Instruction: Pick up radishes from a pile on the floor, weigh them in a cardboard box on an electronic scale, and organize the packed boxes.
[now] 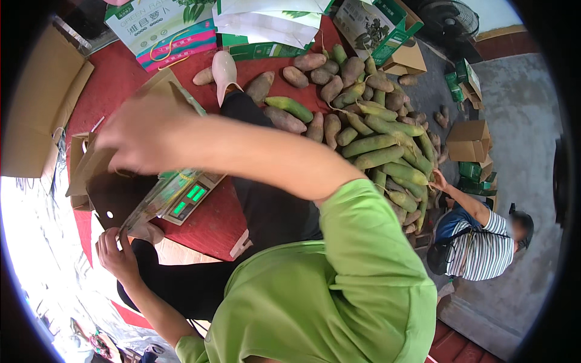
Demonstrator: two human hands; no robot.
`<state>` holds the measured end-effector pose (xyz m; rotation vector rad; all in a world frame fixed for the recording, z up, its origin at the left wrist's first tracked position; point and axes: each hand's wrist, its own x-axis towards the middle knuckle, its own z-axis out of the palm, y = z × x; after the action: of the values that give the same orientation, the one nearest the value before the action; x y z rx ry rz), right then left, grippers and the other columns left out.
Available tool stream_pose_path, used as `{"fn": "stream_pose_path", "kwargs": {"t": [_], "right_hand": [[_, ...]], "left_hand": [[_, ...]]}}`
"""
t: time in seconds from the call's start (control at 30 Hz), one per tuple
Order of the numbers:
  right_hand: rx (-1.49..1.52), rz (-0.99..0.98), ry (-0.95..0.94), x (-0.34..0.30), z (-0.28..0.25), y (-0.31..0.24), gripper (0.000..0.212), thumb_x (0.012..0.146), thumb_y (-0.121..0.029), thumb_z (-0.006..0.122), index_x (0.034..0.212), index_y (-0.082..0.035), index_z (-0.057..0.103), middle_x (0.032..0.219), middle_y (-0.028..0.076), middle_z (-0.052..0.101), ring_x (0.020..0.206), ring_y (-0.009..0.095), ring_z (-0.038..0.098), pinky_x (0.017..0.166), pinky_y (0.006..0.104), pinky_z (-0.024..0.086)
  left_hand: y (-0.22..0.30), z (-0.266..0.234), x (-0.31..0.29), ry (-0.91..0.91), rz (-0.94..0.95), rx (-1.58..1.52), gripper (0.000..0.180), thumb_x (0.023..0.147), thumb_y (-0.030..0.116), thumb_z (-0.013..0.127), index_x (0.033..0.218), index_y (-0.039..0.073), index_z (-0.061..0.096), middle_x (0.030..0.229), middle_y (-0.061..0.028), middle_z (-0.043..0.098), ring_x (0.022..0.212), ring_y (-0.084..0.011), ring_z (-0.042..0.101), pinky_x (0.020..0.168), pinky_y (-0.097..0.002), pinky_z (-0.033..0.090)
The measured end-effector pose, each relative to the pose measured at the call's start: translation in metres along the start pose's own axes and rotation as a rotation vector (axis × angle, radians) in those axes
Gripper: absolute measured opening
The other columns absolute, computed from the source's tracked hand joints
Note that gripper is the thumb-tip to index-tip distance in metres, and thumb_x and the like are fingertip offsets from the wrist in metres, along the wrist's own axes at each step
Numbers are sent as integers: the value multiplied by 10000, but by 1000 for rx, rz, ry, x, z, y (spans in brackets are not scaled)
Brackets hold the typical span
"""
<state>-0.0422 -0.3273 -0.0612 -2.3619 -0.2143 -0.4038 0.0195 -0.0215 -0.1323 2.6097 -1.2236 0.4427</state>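
Note:
A cardboard box [100,162] stands with its flaps raised in front of me, its inside dark. My left hand [117,254] pinches the near edge of this box, close to a strip of shiny clear plastic. Across the top of the box reaches my right hand [142,136], smeared by motion, so its fingers and anything in them cannot be made out. Beside the box, partly under it, sits a scale [192,196] with lit green displays.
To the right lies a heap of long green radishes [378,156] and brownish-red tubers [331,88] on the red mat [209,233]. Printed cartons [160,27] stand at the far side. A person in a striped shirt [481,254] reaches toward the heap. Brown boxes [468,140] and a fan [448,21] are farther right.

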Motion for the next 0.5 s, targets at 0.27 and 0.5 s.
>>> {"fn": "stream_pose_path", "kwargs": {"t": [0.27,0.5], "right_hand": [[-548,783,55,-256,-80,148,157,770,-143,611,924,-115,627,951,95,620,924,304,588,761,452,476],[-1004,1139,-780,-455,-26,149,250,760,-173,663,1007,-189,628,1023,21,566,1096,218,475,873,457,378]], "left_hand": [[8,-2,4,17,-7,16,114,804,105,662,860,62,572,813,-66,605,750,-270,584,686,-380,448],[3,4,2,43,-16,-19,139,777,80,690,870,63,589,829,-64,619,769,-268,598,687,-375,461]]}}
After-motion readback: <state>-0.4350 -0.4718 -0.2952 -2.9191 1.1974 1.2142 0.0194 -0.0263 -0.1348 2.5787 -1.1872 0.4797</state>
